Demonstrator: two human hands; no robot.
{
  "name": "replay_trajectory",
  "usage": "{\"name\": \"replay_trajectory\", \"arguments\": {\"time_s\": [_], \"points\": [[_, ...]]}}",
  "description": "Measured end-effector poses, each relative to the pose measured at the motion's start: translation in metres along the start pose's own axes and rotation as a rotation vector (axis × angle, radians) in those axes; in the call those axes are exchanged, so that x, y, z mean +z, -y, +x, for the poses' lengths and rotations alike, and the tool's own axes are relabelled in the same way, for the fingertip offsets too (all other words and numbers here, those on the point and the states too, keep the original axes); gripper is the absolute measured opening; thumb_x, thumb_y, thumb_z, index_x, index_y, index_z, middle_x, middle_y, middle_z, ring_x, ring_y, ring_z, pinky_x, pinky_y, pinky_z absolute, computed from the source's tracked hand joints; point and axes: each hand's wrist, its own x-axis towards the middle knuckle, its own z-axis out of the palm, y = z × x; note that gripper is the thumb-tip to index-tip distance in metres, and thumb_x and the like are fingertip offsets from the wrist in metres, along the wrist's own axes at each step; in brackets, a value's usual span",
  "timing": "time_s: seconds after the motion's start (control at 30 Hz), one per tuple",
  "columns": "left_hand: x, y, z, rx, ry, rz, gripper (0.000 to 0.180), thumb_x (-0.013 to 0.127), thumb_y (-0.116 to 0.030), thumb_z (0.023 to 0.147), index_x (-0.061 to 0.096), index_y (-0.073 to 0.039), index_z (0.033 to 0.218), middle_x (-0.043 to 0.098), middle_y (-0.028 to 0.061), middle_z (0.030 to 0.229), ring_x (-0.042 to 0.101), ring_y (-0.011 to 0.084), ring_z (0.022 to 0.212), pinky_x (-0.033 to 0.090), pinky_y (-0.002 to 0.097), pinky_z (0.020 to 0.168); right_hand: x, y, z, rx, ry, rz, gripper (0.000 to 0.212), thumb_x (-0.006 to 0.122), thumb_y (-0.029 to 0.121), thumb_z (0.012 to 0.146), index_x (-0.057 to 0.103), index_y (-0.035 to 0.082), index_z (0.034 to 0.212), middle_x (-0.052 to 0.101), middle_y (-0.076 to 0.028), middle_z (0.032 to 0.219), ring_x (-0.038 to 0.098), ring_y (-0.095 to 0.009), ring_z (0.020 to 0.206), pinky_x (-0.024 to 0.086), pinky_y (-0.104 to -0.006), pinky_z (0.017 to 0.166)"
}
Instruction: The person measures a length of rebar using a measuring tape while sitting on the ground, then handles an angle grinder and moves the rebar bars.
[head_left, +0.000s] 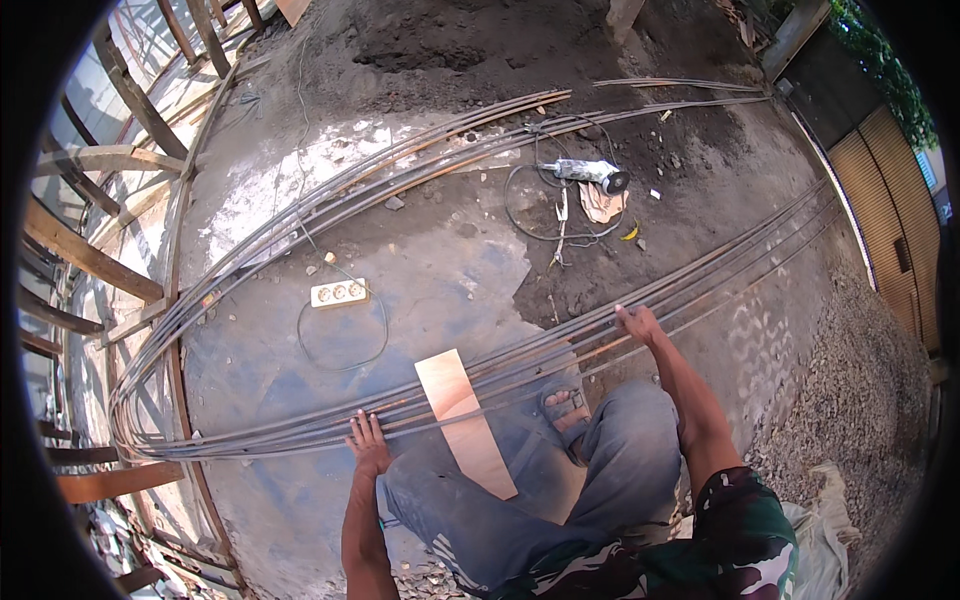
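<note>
A bundle of long steel reinforcing bars (520, 366) runs across the ground in front of my knees and bends back on itself at the left. My left hand (370, 446) lies on the nearer bars, its fingers stretched out and apart. Further right, my right hand (640, 325) has its fingers curled round a bar of the same bundle. Between the hands, a pale wooden board (462, 420) lies crosswise, with some bars passing over it. My sandalled foot (566, 412) is just right of the board.
Beyond the bars sit a white power strip (340, 293) with its cable and an angle grinder (592, 174) with a coiled cord. Timber framing (130, 260) borders the left side. Gravel (850, 400) is heaped at right, near a brown corrugated gate (885, 200).
</note>
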Motion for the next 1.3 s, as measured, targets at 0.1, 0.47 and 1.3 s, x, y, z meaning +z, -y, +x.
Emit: {"name": "replay_trajectory", "arguments": {"time_s": [0.1,0.47,1.3], "points": [[-0.013,-0.011,-0.015,-0.028,0.036,0.022,0.131,0.072,-0.064,0.066,-0.005,0.001,0.149,-0.019,0.0227,0.154,-0.015,0.0441,0.142,0.003,0.066,0.108,0.011,0.002,0.097,-0.06,-0.073,-0.169,0.059,0.05,0.056,0.088,0.069,0.0,0.08,0.066,-0.024,0.079,0.065,-0.037,0.076,0.049,-0.0422,0.074],[-0.033,-0.023,-0.07,-0.093,-0.267,-0.419,0.09,0.072,-0.02,0.075,0.021,-0.002,0.148,0.025,0.0266,0.15,0.022,0.0431,0.139,0.025,0.0455,0.112,0.027,0.079,0.417,0.273,-0.511,0.359,0.084,0.065,0.054,0.08,0.043,-0.013,0.126,0.057,-0.029,0.118,0.061,-0.036,0.103,0.049,-0.0418,0.087],[-0.03,-0.048,-0.214,-0.656,-0.43,-0.991,0.053,0.062,-0.024,0.088,0.048,0.0,0.134,0.061,0.0216,0.117,0.061,0.0242,0.093,0.049,0.0357,0.081,-0.035,0.033,0.361,-0.091,-0.687,0.856,0.098,0.069,0.017,0.063,0.016,-0.006,0.143,0.042,-0.027,0.132,0.047,-0.035,0.121,0.036,-0.0404,0.103]]}}
